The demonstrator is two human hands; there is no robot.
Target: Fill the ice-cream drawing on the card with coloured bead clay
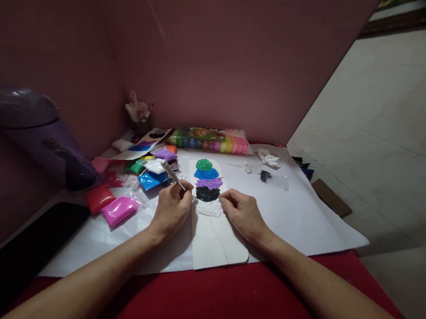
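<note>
A white card [215, 238] lies in front of me on a big white sheet [298, 216]. Stacked clay bands fill its upper part: green [203, 164], blue [206, 174], purple [209, 183], black [207, 194] and white [209, 208]. My left hand [172, 209] grips a thin white-handled tool [172, 174], its tip at the left edge of the white band. My right hand [242, 213] rests on the card's right side, fingers curled and pinched at the edge of the white clay.
Clay packets lie to the left: pink [119, 210], red [100, 198], blue [151, 179], purple [165, 155]. A multicolour clay box [207, 139] stands at the back wall. White and black clay bits [268, 159] sit right. A purple bin [45, 138] stands far left.
</note>
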